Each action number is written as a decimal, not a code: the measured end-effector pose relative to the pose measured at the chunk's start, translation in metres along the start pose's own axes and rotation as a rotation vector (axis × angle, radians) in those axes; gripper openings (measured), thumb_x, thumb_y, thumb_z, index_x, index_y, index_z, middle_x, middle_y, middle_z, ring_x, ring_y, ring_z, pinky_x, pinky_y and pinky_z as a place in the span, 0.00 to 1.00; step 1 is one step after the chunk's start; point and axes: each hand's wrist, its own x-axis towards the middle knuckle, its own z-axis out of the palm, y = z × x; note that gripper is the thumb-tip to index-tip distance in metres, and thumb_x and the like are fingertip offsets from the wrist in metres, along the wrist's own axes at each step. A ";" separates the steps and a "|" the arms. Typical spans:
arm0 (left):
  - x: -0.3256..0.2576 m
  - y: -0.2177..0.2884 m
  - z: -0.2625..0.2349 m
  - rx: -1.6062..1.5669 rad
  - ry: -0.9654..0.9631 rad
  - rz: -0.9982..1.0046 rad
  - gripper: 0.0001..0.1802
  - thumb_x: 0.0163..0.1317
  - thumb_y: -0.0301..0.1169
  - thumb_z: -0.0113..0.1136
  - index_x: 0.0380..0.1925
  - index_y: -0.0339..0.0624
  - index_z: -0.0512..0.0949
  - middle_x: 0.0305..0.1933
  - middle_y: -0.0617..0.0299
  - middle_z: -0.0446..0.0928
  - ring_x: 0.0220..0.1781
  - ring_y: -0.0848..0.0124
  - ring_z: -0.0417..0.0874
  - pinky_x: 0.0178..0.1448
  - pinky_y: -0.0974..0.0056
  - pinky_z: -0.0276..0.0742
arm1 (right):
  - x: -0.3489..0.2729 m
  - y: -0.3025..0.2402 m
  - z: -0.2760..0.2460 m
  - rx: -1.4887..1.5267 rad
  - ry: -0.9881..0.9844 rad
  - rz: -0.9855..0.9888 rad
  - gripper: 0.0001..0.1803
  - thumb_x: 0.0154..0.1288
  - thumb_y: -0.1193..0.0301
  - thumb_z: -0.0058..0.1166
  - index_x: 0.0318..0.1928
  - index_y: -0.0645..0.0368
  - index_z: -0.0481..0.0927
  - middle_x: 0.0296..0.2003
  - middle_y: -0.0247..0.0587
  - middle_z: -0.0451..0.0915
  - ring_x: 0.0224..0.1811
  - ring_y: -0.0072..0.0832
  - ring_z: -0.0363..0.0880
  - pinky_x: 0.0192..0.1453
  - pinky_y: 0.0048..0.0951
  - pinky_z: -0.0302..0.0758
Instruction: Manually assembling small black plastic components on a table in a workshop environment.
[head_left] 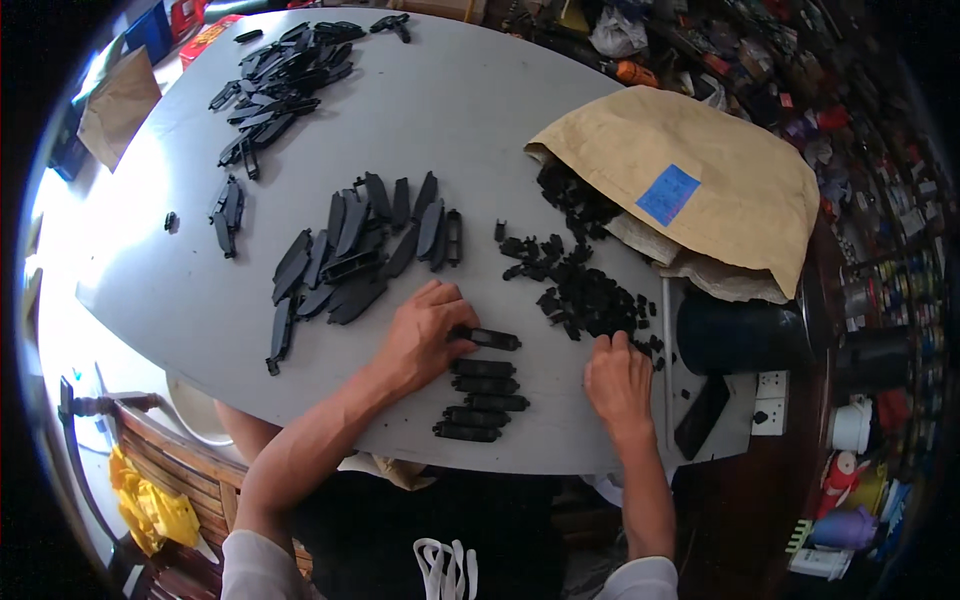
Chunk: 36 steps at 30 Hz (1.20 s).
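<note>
My left hand [430, 330] pinches one end of a long black plastic part [490, 339] at the top of a short column. Below it, several similar black parts [484, 386] lie crosswise, one under another. My right hand [617, 378] is closed with its fingertips down at the near edge of a heap of small black plastic pieces [600, 300]; what its fingers hold, if anything, is hidden. Beyond my left hand lies a loose pile of long black plastic parts [350, 240], some face up and some on their sides.
Another pile of black parts [290, 80] covers the table's far left. A tan paper sack [690, 170] lies at the right, small pieces spilling from its mouth. By the right edge are a dark phone-like slab [702, 417] and a white power socket [769, 402]. A wooden chair [180, 460] stands lower left.
</note>
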 end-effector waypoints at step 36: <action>-0.007 -0.007 0.001 -0.093 0.096 0.024 0.15 0.34 0.19 0.69 0.26 0.37 0.76 0.34 0.57 0.72 0.41 0.56 0.73 0.42 0.57 0.71 | 0.056 -0.095 -0.030 1.235 -0.223 0.239 0.06 0.58 0.82 0.57 0.26 0.64 0.75 0.18 0.30 0.75 0.17 0.13 0.71 0.18 0.16 0.70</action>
